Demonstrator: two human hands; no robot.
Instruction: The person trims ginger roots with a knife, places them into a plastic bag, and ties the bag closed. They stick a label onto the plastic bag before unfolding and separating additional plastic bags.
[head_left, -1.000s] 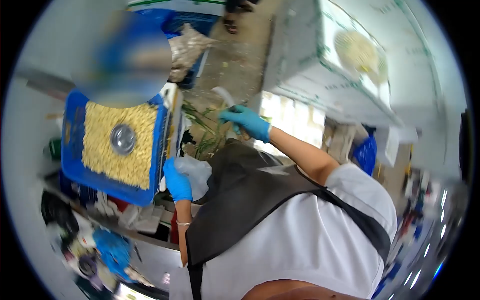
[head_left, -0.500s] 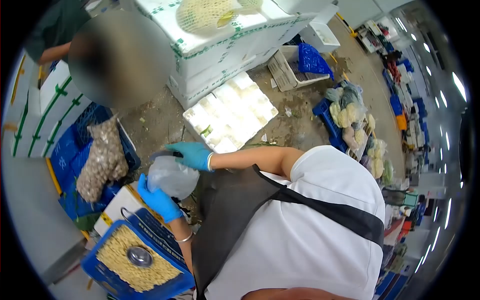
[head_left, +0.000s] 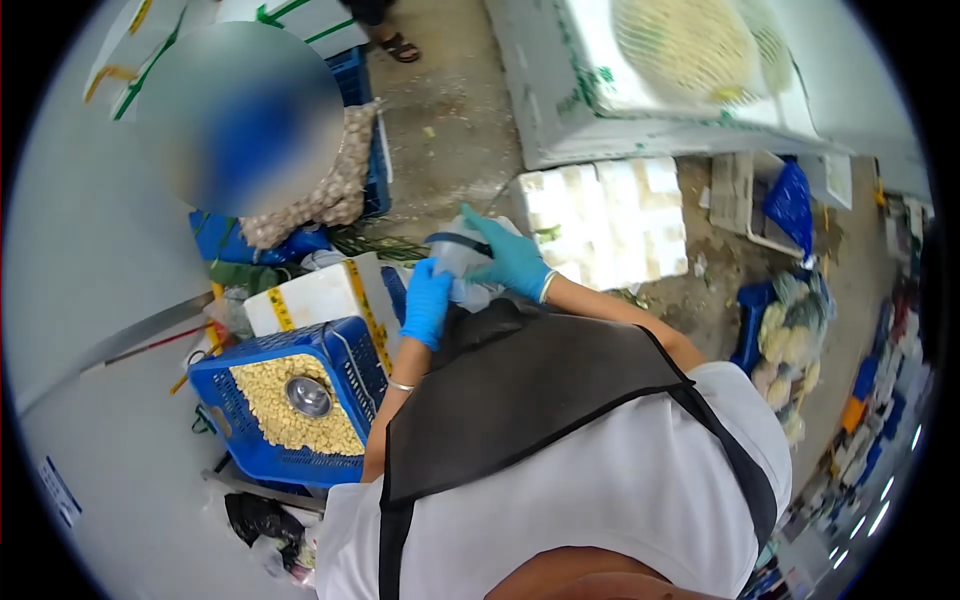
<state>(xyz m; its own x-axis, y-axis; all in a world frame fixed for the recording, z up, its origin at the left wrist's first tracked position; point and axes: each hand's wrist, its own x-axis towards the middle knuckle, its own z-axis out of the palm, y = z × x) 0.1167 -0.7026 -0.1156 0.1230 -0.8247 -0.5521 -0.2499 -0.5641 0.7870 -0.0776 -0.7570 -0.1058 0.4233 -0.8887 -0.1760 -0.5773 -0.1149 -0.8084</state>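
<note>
Both hands wear blue gloves and meet in front of the dark apron. My left hand (head_left: 427, 303) grips the left side of a translucent plastic bag (head_left: 461, 262). On the bag's right side my right hand (head_left: 508, 258) is closed on it, thumb and fingers around the plastic. A dark band crosses the top of the bag between the hands. Left of my left hand, a blue crate (head_left: 345, 345) holds peeled pale cloves (head_left: 270, 400), with a round metal bowl (head_left: 308, 397) lying on them.
Beyond the crate stand a white foam box (head_left: 315, 295) and a net sack of garlic bulbs (head_left: 345, 180). White foam blocks (head_left: 605, 225) lie ahead on the right, beside large foam boxes (head_left: 560, 90). A person's sandalled foot (head_left: 400, 47) shows at the top.
The view has swung, so the crate and foam blocks sit elsewhere in the picture. My hands have come closer together around the bag, which looks narrower between them.
</note>
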